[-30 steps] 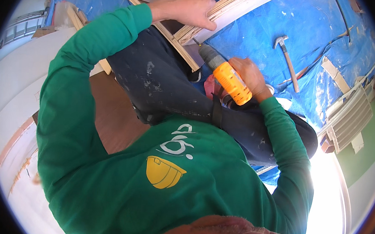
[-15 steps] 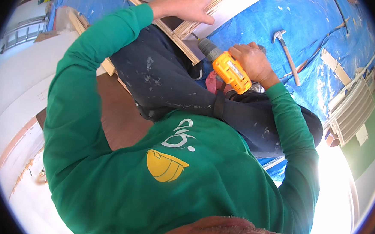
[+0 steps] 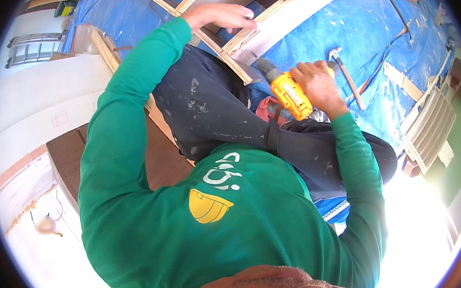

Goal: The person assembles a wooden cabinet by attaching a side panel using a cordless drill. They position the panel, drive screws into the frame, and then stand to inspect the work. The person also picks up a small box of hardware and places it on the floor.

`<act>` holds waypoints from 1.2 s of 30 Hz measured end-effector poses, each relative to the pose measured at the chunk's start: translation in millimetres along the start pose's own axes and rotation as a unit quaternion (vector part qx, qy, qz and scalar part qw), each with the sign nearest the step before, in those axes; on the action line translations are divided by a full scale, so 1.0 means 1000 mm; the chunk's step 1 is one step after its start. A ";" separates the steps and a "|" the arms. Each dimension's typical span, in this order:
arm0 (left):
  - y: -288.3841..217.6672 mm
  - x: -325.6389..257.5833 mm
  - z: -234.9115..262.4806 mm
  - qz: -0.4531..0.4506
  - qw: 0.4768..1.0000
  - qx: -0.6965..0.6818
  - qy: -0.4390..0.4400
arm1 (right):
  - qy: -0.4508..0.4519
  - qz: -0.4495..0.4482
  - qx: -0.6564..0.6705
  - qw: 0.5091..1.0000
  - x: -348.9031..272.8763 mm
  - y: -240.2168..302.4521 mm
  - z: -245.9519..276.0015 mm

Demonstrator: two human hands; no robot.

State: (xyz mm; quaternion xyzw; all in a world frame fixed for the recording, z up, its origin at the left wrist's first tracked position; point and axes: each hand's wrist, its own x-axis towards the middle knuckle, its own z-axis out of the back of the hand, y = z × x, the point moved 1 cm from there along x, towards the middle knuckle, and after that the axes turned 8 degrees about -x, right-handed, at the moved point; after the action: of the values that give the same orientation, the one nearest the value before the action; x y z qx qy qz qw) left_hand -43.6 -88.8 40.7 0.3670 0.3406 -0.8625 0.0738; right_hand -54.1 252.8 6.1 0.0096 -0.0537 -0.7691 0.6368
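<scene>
My right hand (image 3: pixel 318 86) is wrapped round the grip of a yellow cordless drill (image 3: pixel 291 96). The drill's dark chuck points up and left, its bit beside the lower end of a wooden frame (image 3: pixel 296 22) with pale boards and plywood edges. Whether the bit touches the wood I cannot tell. My left hand (image 3: pixel 221 17) is over the frame's near edge, fingers stretched out and holding nothing. Its fingertips hover by the top of the pale board. The frame rests by my bent leg in dark, paint-spotted trousers (image 3: pixel 206 108).
A claw hammer (image 3: pixel 348 80) lies on the blue tarp (image 3: pixel 369 31) right of the drill. A slatted white panel (image 3: pixel 428 127) and a wood strip (image 3: pixel 403 80) lie farther right. At the left are a grey ladder (image 3: pixel 33 47) and a brown board (image 3: pixel 161 155).
The drill has drawn back to the right, away from the frame. My left hand has loosened from the board, its fingers lifting. The whole view has shifted slightly.
</scene>
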 end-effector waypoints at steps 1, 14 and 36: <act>0.012 -0.012 0.002 -0.017 0.999 -0.028 0.015 | -0.003 -0.010 -0.019 1.000 -0.011 0.001 0.014; 0.031 -0.030 0.000 -0.078 0.996 -0.019 -0.043 | -0.377 -0.330 0.110 0.858 -0.109 -0.040 0.086; -0.047 0.011 -0.097 -0.054 0.912 0.123 -0.388 | -0.641 -0.312 0.485 0.507 -0.118 -0.046 0.132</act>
State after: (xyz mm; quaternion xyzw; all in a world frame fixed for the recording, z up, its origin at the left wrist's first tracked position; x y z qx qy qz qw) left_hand -12.8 10.3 10.1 -0.0096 0.1955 -0.9748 0.1075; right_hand -87.5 386.1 126.8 -0.1629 -0.8053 -0.5683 0.0436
